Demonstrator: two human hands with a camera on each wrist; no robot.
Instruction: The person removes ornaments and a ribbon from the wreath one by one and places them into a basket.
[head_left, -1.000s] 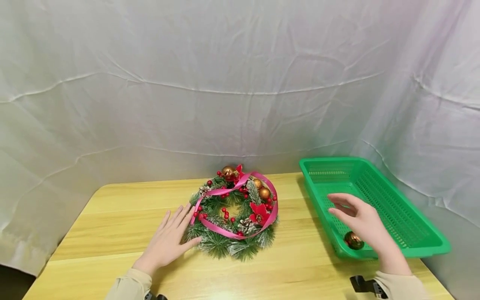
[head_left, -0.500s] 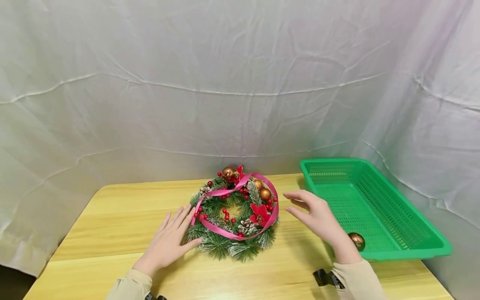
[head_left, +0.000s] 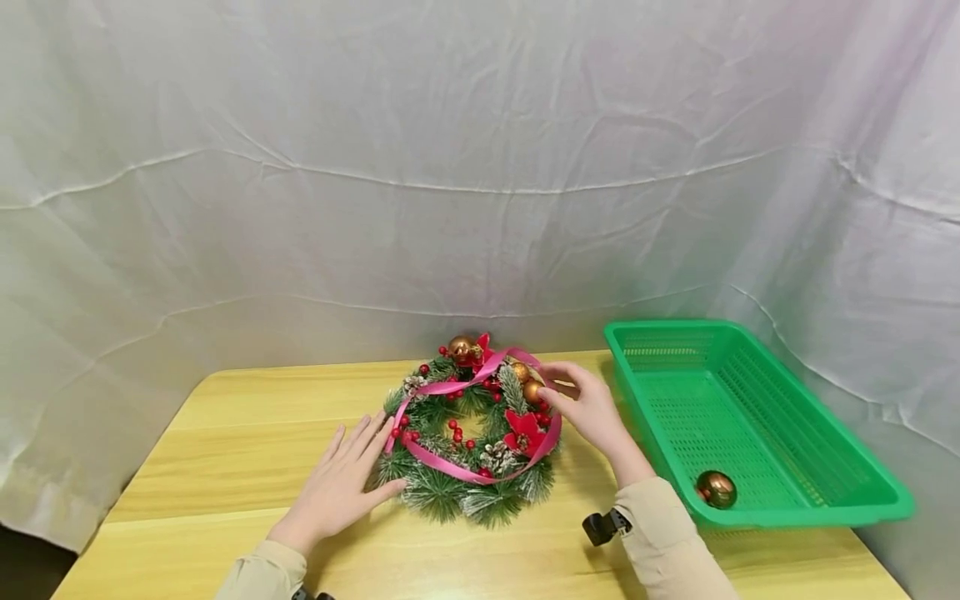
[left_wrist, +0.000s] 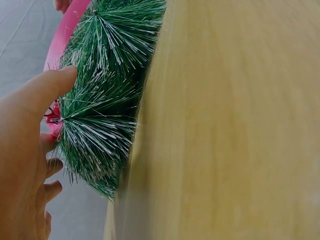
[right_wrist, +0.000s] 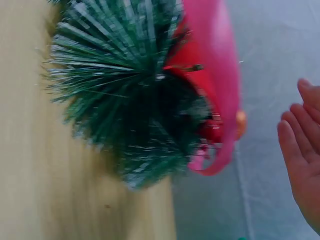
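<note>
A green Christmas wreath (head_left: 435, 498) with frosted needles lies on the table, decked with red berries, red flowers (head_left: 522, 432) and golden balls (head_left: 532, 392). A pink ribbon (head_left: 450, 473) loops loosely over its top. My left hand (head_left: 337, 483) rests against the wreath's left side, fingers spread straight; in the left wrist view its thumb lies over the needles. My right hand (head_left: 592, 410) hovers at the upper right side, fingers slightly bent near the golden balls. In the right wrist view, that hand (right_wrist: 307, 150) appears apart from the blurred wreath (right_wrist: 135, 110), holding nothing.
A green plastic basket (head_left: 806, 514) stands at the table's right, with a shiny copper-brown ball (head_left: 717, 489) in its near left corner. Wooden table (head_left: 247, 442) surface extends left of the wreath. A pale grey cloth (head_left: 480, 242) hangs behind.
My right hand has moved left from over the basket to the wreath's right side. The copper-brown ball stays in the basket. My left hand and the wreath have stayed in place.
</note>
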